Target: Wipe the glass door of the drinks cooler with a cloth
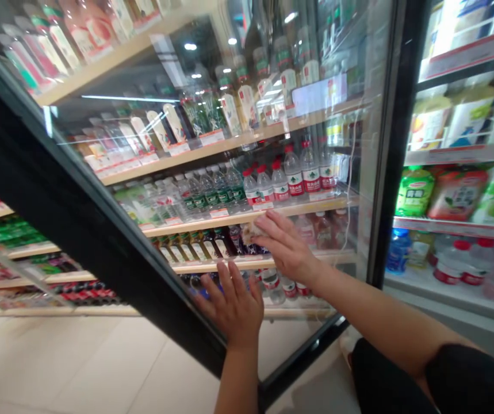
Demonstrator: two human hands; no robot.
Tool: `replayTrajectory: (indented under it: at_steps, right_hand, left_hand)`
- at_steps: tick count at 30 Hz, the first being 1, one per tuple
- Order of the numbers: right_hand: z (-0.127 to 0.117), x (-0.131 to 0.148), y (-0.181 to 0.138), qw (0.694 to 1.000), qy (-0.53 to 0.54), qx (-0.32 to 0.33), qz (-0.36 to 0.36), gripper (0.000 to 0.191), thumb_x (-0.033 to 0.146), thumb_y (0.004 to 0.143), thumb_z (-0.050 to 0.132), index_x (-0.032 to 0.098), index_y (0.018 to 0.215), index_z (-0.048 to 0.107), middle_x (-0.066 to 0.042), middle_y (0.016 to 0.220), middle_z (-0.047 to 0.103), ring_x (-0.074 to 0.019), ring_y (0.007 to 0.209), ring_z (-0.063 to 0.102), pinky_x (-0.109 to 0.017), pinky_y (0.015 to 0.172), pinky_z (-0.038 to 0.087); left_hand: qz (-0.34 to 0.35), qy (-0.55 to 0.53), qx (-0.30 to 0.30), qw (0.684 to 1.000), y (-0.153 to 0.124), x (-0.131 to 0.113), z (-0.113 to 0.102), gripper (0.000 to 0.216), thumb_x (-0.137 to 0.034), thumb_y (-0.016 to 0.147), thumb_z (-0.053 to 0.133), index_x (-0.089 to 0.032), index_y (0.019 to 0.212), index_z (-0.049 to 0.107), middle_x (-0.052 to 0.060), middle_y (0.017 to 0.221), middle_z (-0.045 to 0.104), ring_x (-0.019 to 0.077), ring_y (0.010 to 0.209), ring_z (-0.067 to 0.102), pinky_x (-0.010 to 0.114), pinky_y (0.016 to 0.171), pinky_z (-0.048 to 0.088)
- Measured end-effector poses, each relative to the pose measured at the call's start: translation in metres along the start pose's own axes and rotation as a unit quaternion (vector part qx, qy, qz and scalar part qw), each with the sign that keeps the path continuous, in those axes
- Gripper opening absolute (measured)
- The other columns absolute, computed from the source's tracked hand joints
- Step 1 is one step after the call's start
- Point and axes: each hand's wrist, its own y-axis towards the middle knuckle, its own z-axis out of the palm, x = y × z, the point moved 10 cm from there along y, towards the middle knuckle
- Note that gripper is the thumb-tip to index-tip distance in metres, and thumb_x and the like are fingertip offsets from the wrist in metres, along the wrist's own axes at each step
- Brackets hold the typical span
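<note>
A glass door [212,144] with a black frame fills the middle of the view, tilted across it. My right hand [287,247] presses a small crumpled beige cloth [251,232] against the glass, its fingers lying over the cloth, most of which they hide. Lower down and to the left, my left hand [233,305] rests on the pane close to the frame, fingers spread and nothing in it. Bottles on shelves show in the glass behind both hands.
To the right, an open cooler holds drink bottles, among them a green bottle [414,192]. The door's black frame [100,230] runs diagonally at left. Beyond it are stocked shelves [26,253] and a pale tiled floor [78,362]. A black-clad leg [385,379] is at lower right.
</note>
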Motion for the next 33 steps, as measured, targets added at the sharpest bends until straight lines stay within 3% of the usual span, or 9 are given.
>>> replayTrajectory:
  at_steps: [4, 8, 14, 19, 21, 25, 27, 30, 33]
  right_hand:
    - [-0.021, -0.008, 0.01, 0.993, 0.007, -0.092, 0.078, 0.026, 0.015, 0.094, 0.043, 0.023, 0.11, 0.061, -0.005, 0.151, 0.046, -0.0246, 0.15, 0.025, -0.057, 0.12, 0.035]
    - [-0.007, 0.012, 0.019, 0.999, 0.033, -0.029, 0.01, 0.012, 0.02, 0.091, 0.055, 0.019, 0.102, 0.059, -0.011, 0.147, 0.05, -0.0286, 0.148, 0.031, -0.055, 0.117, 0.039]
    - [-0.028, -0.008, 0.02, 0.985, 0.017, -0.155, 0.07, 0.048, 0.009, 0.094, 0.047, 0.025, 0.139, 0.044, -0.007, 0.15, 0.047, -0.0247, 0.148, 0.031, -0.058, 0.12, 0.032]
    - [0.007, 0.026, 0.019, 0.999, 0.014, -0.007, -0.047, 0.061, 0.011, 0.095, 0.049, 0.031, 0.15, 0.035, -0.001, 0.149, 0.05, -0.0214, 0.147, 0.033, -0.046, 0.122, 0.036]
    - [0.001, 0.016, 0.025, 0.999, 0.007, -0.022, -0.029, 0.059, 0.011, 0.096, 0.047, 0.034, 0.15, 0.036, 0.001, 0.149, 0.05, -0.0205, 0.147, 0.034, -0.046, 0.122, 0.035]
    - [-0.034, -0.022, 0.029, 0.982, -0.032, -0.161, 0.097, 0.055, 0.01, 0.099, 0.039, 0.039, 0.146, 0.042, 0.005, 0.154, 0.042, -0.0218, 0.149, 0.028, -0.055, 0.124, 0.028]
    - [-0.028, -0.013, 0.024, 0.989, -0.026, -0.134, 0.064, 0.056, 0.011, 0.099, 0.042, 0.038, 0.147, 0.039, 0.004, 0.154, 0.043, -0.0213, 0.149, 0.029, -0.053, 0.123, 0.031]
    - [-0.002, 0.012, 0.014, 0.999, 0.005, -0.008, -0.036, 0.059, 0.013, 0.097, 0.047, 0.037, 0.15, 0.036, 0.003, 0.15, 0.048, -0.0187, 0.146, 0.035, -0.044, 0.121, 0.037]
    - [-0.017, -0.01, 0.014, 0.999, -0.006, -0.041, 0.024, 0.057, 0.011, 0.098, 0.045, 0.036, 0.148, 0.039, 0.002, 0.151, 0.048, -0.0194, 0.147, 0.034, -0.046, 0.122, 0.034]
  left_hand:
    - [-0.004, 0.0, -0.01, 1.0, 0.0, -0.001, -0.002, 0.079, -0.032, 0.089, 0.059, -0.026, 0.155, 0.017, 0.016, 0.156, 0.034, 0.0356, 0.15, 0.008, 0.072, 0.117, 0.008]
    - [0.021, 0.033, -0.02, 0.999, 0.0, -0.008, -0.004, 0.081, -0.03, 0.089, 0.061, -0.021, 0.156, 0.016, 0.018, 0.154, 0.037, 0.0345, 0.15, 0.007, 0.068, 0.118, 0.01]
    - [0.036, 0.042, -0.022, 0.998, 0.001, -0.011, -0.005, 0.079, -0.031, 0.089, 0.061, -0.019, 0.155, 0.018, 0.018, 0.153, 0.039, 0.0342, 0.151, 0.007, 0.065, 0.119, 0.01]
    - [0.049, 0.059, -0.034, 0.996, 0.002, -0.015, -0.01, 0.08, -0.03, 0.088, 0.063, -0.014, 0.154, 0.021, 0.018, 0.151, 0.041, 0.0305, 0.151, 0.005, 0.058, 0.121, 0.008]
    - [0.052, 0.06, -0.034, 0.996, 0.003, -0.016, -0.01, 0.08, -0.029, 0.087, 0.064, -0.013, 0.154, 0.023, 0.019, 0.151, 0.042, 0.0303, 0.152, 0.005, 0.057, 0.122, 0.008]
    - [0.056, 0.055, -0.038, 0.996, 0.003, -0.018, -0.012, 0.079, -0.03, 0.088, 0.063, -0.016, 0.154, 0.023, 0.017, 0.151, 0.042, 0.0307, 0.152, 0.005, 0.059, 0.121, 0.008]
    - [0.059, 0.058, -0.044, 0.996, 0.004, -0.018, -0.013, 0.079, -0.03, 0.087, 0.063, -0.015, 0.154, 0.023, 0.017, 0.152, 0.041, 0.0308, 0.151, 0.006, 0.059, 0.121, 0.009]
    - [0.059, 0.062, -0.045, 0.995, 0.004, -0.017, -0.013, 0.08, -0.03, 0.087, 0.064, -0.014, 0.154, 0.023, 0.018, 0.153, 0.039, 0.0308, 0.151, 0.007, 0.057, 0.121, 0.009]
    - [0.062, 0.062, -0.045, 0.995, 0.003, -0.017, -0.011, 0.082, -0.029, 0.086, 0.065, -0.013, 0.154, 0.022, 0.019, 0.152, 0.039, 0.0311, 0.151, 0.007, 0.057, 0.121, 0.01]
